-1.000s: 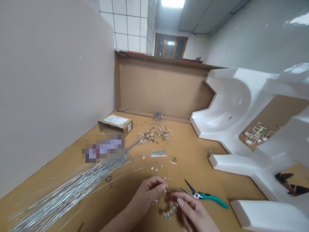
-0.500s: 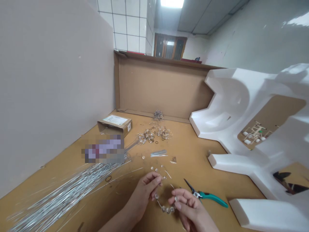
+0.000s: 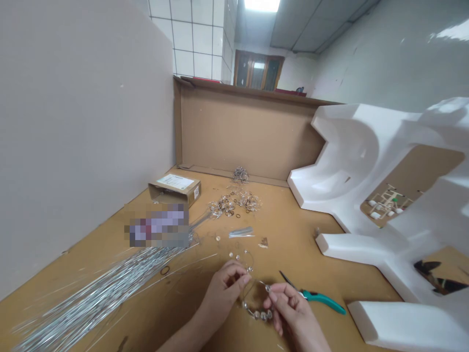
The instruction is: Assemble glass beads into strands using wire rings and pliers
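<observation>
Between my two hands is a curved wire loop strung with clear beads [image 3: 263, 316], several of them hanging at its lower side. My left hand [image 3: 231, 283] is closed in a pinch at the upper left part of the wire. My right hand [image 3: 289, 304] pinches the loop's right side, with one bead at its fingertips. Just beyond my left fingers, a few loose clear beads [image 3: 238, 257] and a thin curved wire with a bead [image 3: 249, 269] lie on the table. Pliers with green handles [image 3: 325, 301] rest beside my right hand, their jaws partly hidden by it.
A bundle of long silver wires [image 3: 110, 293] covers the left side. Farther back are a small cardboard box [image 3: 176, 188], a pile of beads and dark rings [image 3: 234, 204] and short wire pieces [image 3: 241, 232]. White foam packaging [image 3: 351, 244] borders the right; a cardboard wall [image 3: 249, 132] closes the back.
My right hand has shifted its pinch along the loop, and a bead now sits near the wire's upper right. The hands parted slightly, then came closer; the beaded loop moved a little right.
</observation>
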`<action>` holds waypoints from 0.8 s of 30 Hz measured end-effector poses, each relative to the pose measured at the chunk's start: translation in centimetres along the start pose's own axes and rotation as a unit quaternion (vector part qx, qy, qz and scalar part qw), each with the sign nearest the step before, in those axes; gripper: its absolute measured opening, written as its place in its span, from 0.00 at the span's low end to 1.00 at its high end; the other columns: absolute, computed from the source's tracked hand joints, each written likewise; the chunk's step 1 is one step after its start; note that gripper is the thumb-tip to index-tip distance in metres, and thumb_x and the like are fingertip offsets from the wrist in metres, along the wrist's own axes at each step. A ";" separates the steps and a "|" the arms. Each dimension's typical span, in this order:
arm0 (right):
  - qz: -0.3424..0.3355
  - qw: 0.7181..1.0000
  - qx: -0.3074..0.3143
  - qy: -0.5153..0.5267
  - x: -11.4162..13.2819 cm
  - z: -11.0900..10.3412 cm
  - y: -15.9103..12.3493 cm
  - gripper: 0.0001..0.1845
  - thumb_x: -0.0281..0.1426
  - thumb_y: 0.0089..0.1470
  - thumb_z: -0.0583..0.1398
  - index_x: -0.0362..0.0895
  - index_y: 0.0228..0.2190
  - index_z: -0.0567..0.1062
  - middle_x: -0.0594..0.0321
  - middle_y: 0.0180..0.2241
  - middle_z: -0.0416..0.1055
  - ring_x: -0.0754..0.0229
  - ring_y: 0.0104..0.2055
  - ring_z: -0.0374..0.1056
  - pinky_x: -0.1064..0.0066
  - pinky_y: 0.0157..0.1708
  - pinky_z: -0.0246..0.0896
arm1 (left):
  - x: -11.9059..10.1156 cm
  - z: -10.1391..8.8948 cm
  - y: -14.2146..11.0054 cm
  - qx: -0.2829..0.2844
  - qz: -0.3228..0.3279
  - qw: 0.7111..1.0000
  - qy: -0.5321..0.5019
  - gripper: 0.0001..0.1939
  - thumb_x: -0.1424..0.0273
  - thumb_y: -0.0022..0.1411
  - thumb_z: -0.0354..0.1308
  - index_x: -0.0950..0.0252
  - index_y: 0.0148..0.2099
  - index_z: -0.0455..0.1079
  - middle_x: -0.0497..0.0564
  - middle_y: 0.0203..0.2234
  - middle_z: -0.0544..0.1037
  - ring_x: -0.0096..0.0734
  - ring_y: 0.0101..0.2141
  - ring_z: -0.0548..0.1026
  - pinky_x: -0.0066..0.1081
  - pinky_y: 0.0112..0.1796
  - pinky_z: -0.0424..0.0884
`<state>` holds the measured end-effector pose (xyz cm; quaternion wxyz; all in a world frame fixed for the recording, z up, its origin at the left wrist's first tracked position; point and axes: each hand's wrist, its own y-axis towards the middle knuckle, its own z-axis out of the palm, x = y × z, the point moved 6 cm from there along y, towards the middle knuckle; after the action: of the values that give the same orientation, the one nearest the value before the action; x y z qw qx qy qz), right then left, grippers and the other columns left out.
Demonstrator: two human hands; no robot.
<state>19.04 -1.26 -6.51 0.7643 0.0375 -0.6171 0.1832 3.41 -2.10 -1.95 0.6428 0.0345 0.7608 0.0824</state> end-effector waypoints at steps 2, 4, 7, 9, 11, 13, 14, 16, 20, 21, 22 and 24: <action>0.001 1.000 -0.005 -0.020 0.3 0.1 -0.1 0.17 0.42 0.44 0.60 0.40 0.28 0.68 0.66 0.19 0.69 0.77 0.10 0.53 0.82 0.11 0.41 | -0.4 0.0 -0.1 0.003 0.008 1.000 0.023 0.09 0.68 0.54 0.51 0.66 0.25 0.66 0.48 0.25 0.67 0.28 0.27 0.65 0.25 0.29 0.60; -0.003 0.999 -0.016 -0.041 0.6 0.2 -0.2 0.18 0.43 0.44 0.60 0.39 0.28 0.68 0.68 0.18 0.67 0.77 0.10 0.51 0.83 0.11 0.39 | -0.6 0.1 -0.3 0.004 0.008 0.999 0.046 0.08 0.69 0.54 0.51 0.65 0.26 0.67 0.48 0.24 0.67 0.27 0.26 0.64 0.25 0.28 0.59; -0.010 0.998 -0.025 -0.063 0.7 0.2 -0.3 0.19 0.44 0.42 0.60 0.40 0.28 0.69 0.68 0.17 0.67 0.77 0.10 0.50 0.82 0.11 0.38 | -0.2 0.5 -0.6 0.019 -0.021 0.999 0.039 0.07 0.69 0.53 0.51 0.65 0.27 0.66 0.45 0.19 0.64 0.24 0.21 0.61 0.23 0.24 0.57; -0.015 0.997 -0.028 -0.073 0.6 0.2 -0.4 0.20 0.45 0.42 0.60 0.40 0.28 0.69 0.68 0.17 0.67 0.77 0.09 0.50 0.82 0.11 0.38 | 0.3 0.9 -0.7 0.033 -0.050 0.998 0.000 0.05 0.70 0.52 0.51 0.65 0.27 0.64 0.43 0.17 0.63 0.22 0.19 0.59 0.22 0.22 0.56; -0.018 0.996 -0.041 -0.078 0.5 0.1 -0.5 0.19 0.44 0.42 0.60 0.40 0.28 0.70 0.67 0.16 0.66 0.77 0.09 0.50 0.82 0.10 0.37 | 0.6 1.2 -0.6 0.038 -0.066 0.996 -0.036 0.03 0.71 0.51 0.51 0.65 0.27 0.62 0.42 0.16 0.63 0.21 0.18 0.59 0.22 0.21 0.55; -0.023 0.995 -0.056 -0.082 0.5 0.0 -0.6 0.19 0.44 0.41 0.61 0.40 0.27 0.70 0.67 0.16 0.66 0.77 0.09 0.50 0.82 0.10 0.36 | 0.6 1.3 -0.6 0.039 -0.074 0.995 -0.056 0.01 0.73 0.49 0.51 0.65 0.27 0.61 0.42 0.16 0.62 0.20 0.18 0.58 0.21 0.21 0.54; -0.027 0.994 -0.061 -0.085 0.6 0.0 -0.7 0.19 0.44 0.41 0.61 0.40 0.27 0.71 0.67 0.16 0.66 0.77 0.09 0.50 0.82 0.10 0.37 | 0.6 1.3 -0.5 0.040 -0.081 0.994 -0.063 0.02 0.74 0.48 0.51 0.65 0.26 0.60 0.41 0.16 0.61 0.20 0.18 0.57 0.21 0.21 0.54; -0.034 0.993 -0.063 -0.093 0.9 0.1 -0.7 0.19 0.44 0.40 0.61 0.39 0.26 0.71 0.67 0.16 0.66 0.77 0.09 0.50 0.82 0.10 0.37 | 0.5 1.3 -0.4 0.042 -0.096 0.992 -0.076 0.03 0.74 0.48 0.51 0.65 0.26 0.59 0.41 0.16 0.61 0.21 0.19 0.58 0.22 0.22 0.56; -0.031 0.993 -0.063 -0.098 0.9 0.3 -0.8 0.20 0.45 0.40 0.61 0.39 0.25 0.71 0.67 0.15 0.66 0.76 0.09 0.49 0.82 0.10 0.36 | 0.3 1.3 -0.5 0.054 -0.121 0.989 -0.068 0.05 0.69 0.51 0.51 0.65 0.26 0.60 0.43 0.17 0.63 0.22 0.20 0.60 0.23 0.24 0.58; -0.028 0.992 -0.065 -0.100 0.8 0.3 -0.8 0.20 0.45 0.40 0.61 0.40 0.25 0.71 0.67 0.15 0.65 0.76 0.09 0.49 0.81 0.10 0.36 | 0.2 1.2 -0.6 0.054 -0.114 0.991 -0.048 0.06 0.68 0.53 0.50 0.65 0.26 0.61 0.43 0.17 0.64 0.23 0.20 0.61 0.23 0.23 0.57; -0.029 0.992 -0.067 -0.105 0.7 0.3 -0.8 0.20 0.45 0.40 0.61 0.40 0.26 0.71 0.68 0.15 0.65 0.76 0.09 0.49 0.81 0.10 0.37 | -0.1 1.0 -0.6 0.050 -0.094 0.994 -0.019 0.07 0.67 0.54 0.49 0.65 0.27 0.62 0.44 0.18 0.64 0.23 0.20 0.61 0.23 0.23 0.57; -0.036 0.990 -0.070 -0.115 0.7 0.2 -0.8 0.20 0.45 0.40 0.61 0.40 0.26 0.72 0.68 0.15 0.65 0.75 0.10 0.49 0.81 0.10 0.38 | -1.0 0.6 -0.7 0.034 -0.030 0.998 0.049 0.09 0.67 0.56 0.47 0.65 0.27 0.65 0.46 0.21 0.66 0.25 0.22 0.64 0.24 0.24 0.58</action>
<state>19.25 -1.86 -5.64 0.6954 0.0265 -0.7103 0.1061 4.22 -2.94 -1.15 0.6056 0.0295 0.7943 0.0386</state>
